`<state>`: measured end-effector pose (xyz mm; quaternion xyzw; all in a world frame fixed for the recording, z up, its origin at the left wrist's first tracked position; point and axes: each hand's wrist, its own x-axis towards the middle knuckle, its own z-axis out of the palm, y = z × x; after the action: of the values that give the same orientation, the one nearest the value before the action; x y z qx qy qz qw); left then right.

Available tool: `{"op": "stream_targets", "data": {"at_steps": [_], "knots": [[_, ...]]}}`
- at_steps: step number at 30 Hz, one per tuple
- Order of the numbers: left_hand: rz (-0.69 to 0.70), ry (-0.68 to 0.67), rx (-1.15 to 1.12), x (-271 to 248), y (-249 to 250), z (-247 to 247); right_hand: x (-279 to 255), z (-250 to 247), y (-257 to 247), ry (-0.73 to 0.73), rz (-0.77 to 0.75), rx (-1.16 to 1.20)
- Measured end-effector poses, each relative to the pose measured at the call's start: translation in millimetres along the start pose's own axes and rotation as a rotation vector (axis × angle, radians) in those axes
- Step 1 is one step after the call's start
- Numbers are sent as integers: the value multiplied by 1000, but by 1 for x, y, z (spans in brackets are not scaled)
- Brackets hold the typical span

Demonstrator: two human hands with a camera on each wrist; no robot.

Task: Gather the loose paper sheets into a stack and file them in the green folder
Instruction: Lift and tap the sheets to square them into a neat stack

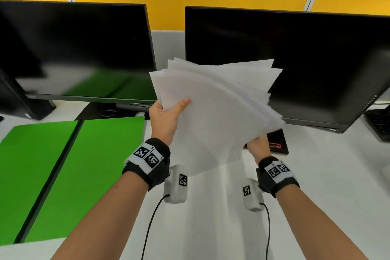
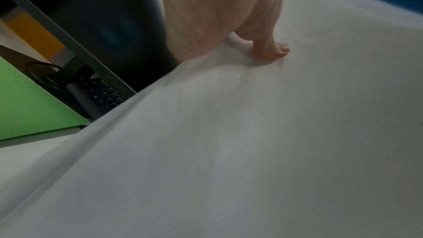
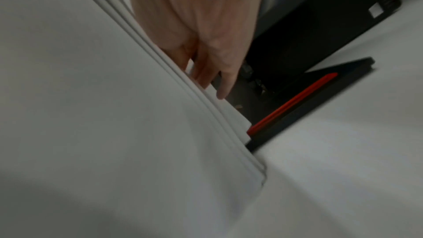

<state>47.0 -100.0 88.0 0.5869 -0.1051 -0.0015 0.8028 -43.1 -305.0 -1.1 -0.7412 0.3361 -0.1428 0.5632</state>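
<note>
The left hand (image 1: pixel 166 120) held the paper sheets (image 1: pixel 215 110) by one side, with its thumb pressed on top and its fingers tucked under. The right hand (image 1: pixel 258 148) held the other side from below, with its fingers (image 3: pixel 225 80) curled against the sheet edges. Both hands had the pile lifted up off the desk (image 1: pixel 211 217), between the two dark monitors.

The sheets were all in one bunch, so the gathering looked mostly done. But the pile was not neat. The far edges fanned out like steps, and the corners did not line up. It probably still needed a tap on the desk to make it even.

The green folder (image 1: pixel 63 164) lay open and flat on the desk, just to the left of the left hand. No paper was in it yet. The filing step was still left: move the pile over, lay it inside, and close the folder.
</note>
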Motion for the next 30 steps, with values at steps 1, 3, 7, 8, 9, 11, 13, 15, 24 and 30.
{"op": "stream_targets", "data": {"at_steps": [1, 3, 7, 8, 9, 11, 13, 15, 24, 30], "knots": [[1, 8, -10, 0, 0, 0, -1, -4, -4, -10, -84, 100], [-2, 15, -21, 0, 0, -2, 4, -17, -7, -32, -170, 136], [-3, 21, -18, -3, 1, -3, 9, -44, -14, -282, -261, -96], [0, 25, -15, -3, 1, -3, 6, -51, -17, -330, -243, -100], [1, 30, -13, -4, 1, -4, -1, -57, -22, -364, -212, -100], [1, 43, -12, -5, 2, -6, -12, -68, -28, -457, -171, -131], [1, 51, -14, -6, 2, -6, -25, -72, -37, -598, -177, -151], [3, 45, -21, -7, 3, -5, -28, -67, -41, -625, -182, -114], [-49, -112, -6, -22, 12, -6, -23, -25, -69, -68, -340, 391], [78, -115, 6, -26, 29, 0, -37, -30, -92, 46, -468, 507]]}}
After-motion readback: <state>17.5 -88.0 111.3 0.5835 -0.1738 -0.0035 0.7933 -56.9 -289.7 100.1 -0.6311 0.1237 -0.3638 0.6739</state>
